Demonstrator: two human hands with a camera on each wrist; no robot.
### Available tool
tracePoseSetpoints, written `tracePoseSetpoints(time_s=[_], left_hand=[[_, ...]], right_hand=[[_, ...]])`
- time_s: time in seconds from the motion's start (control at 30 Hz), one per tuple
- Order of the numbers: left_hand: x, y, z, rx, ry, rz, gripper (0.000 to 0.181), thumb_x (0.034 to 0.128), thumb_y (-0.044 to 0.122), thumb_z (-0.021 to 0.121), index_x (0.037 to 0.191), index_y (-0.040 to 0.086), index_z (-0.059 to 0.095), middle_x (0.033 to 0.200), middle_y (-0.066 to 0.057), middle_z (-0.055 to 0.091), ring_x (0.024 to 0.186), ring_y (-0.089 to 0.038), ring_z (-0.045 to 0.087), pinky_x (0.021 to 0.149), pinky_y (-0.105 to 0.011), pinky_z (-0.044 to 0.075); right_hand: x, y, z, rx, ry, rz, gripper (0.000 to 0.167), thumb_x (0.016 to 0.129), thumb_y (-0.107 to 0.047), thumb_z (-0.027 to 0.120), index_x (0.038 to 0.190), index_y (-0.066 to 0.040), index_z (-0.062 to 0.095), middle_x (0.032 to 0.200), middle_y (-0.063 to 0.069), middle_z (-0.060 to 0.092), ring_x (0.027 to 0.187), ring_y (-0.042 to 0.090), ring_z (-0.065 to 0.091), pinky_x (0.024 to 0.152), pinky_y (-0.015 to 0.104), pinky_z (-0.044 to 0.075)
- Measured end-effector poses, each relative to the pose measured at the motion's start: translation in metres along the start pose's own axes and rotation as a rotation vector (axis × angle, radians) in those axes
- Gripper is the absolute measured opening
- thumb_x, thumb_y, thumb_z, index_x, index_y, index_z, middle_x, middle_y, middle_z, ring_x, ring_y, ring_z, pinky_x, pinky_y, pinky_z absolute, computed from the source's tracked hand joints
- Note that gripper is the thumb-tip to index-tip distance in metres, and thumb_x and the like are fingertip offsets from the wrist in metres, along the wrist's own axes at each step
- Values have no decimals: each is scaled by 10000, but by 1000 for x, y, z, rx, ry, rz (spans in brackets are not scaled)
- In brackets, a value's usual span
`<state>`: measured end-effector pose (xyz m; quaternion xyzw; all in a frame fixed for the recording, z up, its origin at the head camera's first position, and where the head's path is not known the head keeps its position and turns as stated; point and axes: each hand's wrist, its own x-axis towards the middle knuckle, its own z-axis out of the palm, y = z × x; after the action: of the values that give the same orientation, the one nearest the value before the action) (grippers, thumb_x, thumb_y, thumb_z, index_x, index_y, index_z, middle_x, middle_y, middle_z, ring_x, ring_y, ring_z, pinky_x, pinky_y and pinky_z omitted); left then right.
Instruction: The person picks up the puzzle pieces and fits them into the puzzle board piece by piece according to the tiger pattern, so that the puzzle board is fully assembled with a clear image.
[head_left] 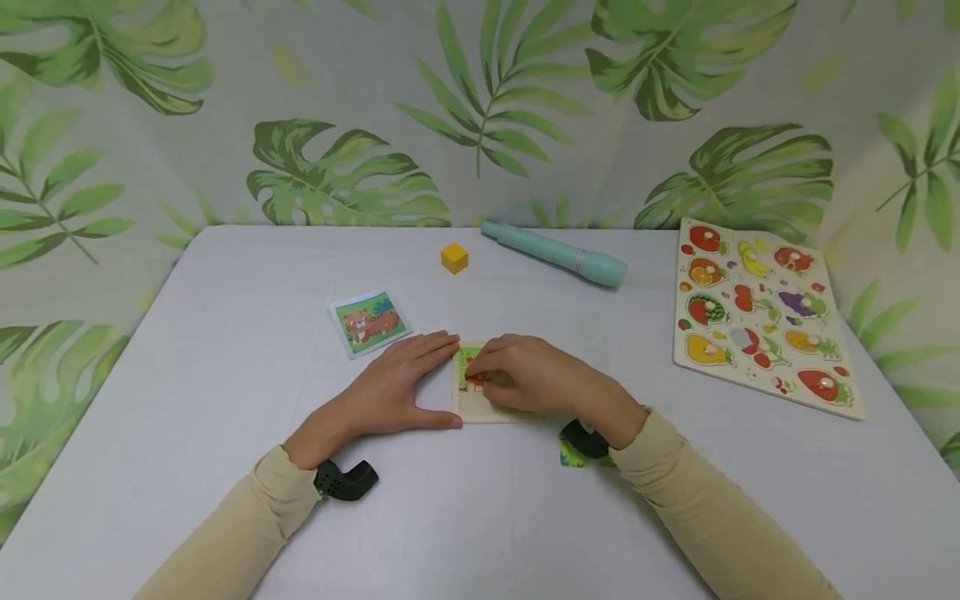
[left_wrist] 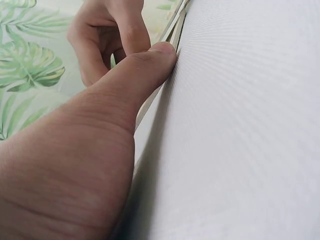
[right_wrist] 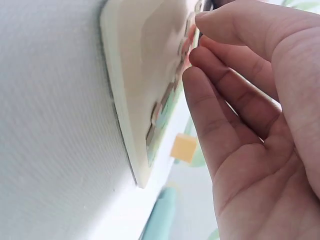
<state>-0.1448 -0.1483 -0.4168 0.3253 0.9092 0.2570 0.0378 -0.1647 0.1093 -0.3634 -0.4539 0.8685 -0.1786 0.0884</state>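
A small wooden puzzle board [head_left: 480, 408] lies in front of the person, with green and red picture pieces in its upper part and bare wood below. The left hand [head_left: 397, 387] rests with straight fingers and thumb against the board's left edge; in the left wrist view its thumb touches that edge. Over the board, the right hand [head_left: 536, 375] has its fingers bent and its fingertips together at a red piece [head_left: 474, 379], which they appear to pinch. The right wrist view shows the board [right_wrist: 130, 90] beside the right hand [right_wrist: 250, 110]; the fingers partly hide the pieces.
A tiger picture card [head_left: 370, 323] lies up and left of the board. Farther back are a yellow cube [head_left: 454, 258] and a mint-green tube [head_left: 555, 252]. A fruit puzzle board [head_left: 765, 321] stands right. Green pieces [head_left: 573, 454] lie partly under the right wrist.
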Motion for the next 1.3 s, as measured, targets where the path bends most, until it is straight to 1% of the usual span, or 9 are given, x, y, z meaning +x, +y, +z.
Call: tracePoseSetpoints(time_s=[0.13,0.27,0.47,0.7,0.83,0.97,1.13,1.3], left_hand=[[-1,0,1,6,9,11,1017,806,662,782,1582,111,422,1645,-29,389,1536,-257,325,1240,-534,283],[-1,0,1,11,17,21,1019,803,667,782,1578,108,428,1639,-32,400,1532,-258,334,1235,-536,292],[0,0,1,17,27,36,1023,799,668,785,1571,95,436,1631,-39,412,1526,-267,346,1227,-544,306],[0,1,0,12,16,19,1029,797,665,788,1581,107,423,1638,-25,401,1533,-255,332,1235,-533,295],[0,1,1,10,12,10,1028,798,657,791,1584,111,418,1641,-18,397,1537,-250,325,1241,-529,286],[0,1,1,9,7,4,1026,798,655,792,1584,112,418,1643,-20,394,1539,-251,322,1245,-526,279],[1,1,1,5,4,0,1024,797,648,796,1582,108,421,1641,-24,396,1539,-253,321,1248,-525,271],[0,1,1,11,2,-2,1029,797,656,791,1584,108,418,1642,-25,395,1541,-251,317,1249,-526,267]], right_hand=[[-3,0,-2,40,15,18,255,952,-117,717,1199,-138,776,1179,-3,730,1150,197,662,1018,397,537],[-7,-2,-5,73,35,28,243,946,-125,725,1182,-145,776,1155,-20,734,1114,168,666,987,383,544],[-18,-7,-13,68,67,52,257,924,-174,768,1178,-130,764,1121,-24,731,1023,148,659,918,359,555],[-30,-8,-19,74,84,73,244,925,-194,774,1162,-138,765,1125,-18,732,1027,143,658,912,359,561],[-39,-8,-21,95,77,101,249,933,-229,776,1171,-158,759,1141,-33,726,1062,129,646,943,377,556],[-49,-7,-22,103,84,110,261,938,-240,774,1187,-164,751,1157,-44,717,1086,139,648,966,399,552],[-61,-4,-23,120,115,104,270,934,-217,779,1194,-150,746,1160,-38,715,1051,148,664,920,389,569],[-72,-1,-24,135,138,123,270,920,-202,795,1181,-147,750,1148,-36,716,1023,155,676,889,411,588]])
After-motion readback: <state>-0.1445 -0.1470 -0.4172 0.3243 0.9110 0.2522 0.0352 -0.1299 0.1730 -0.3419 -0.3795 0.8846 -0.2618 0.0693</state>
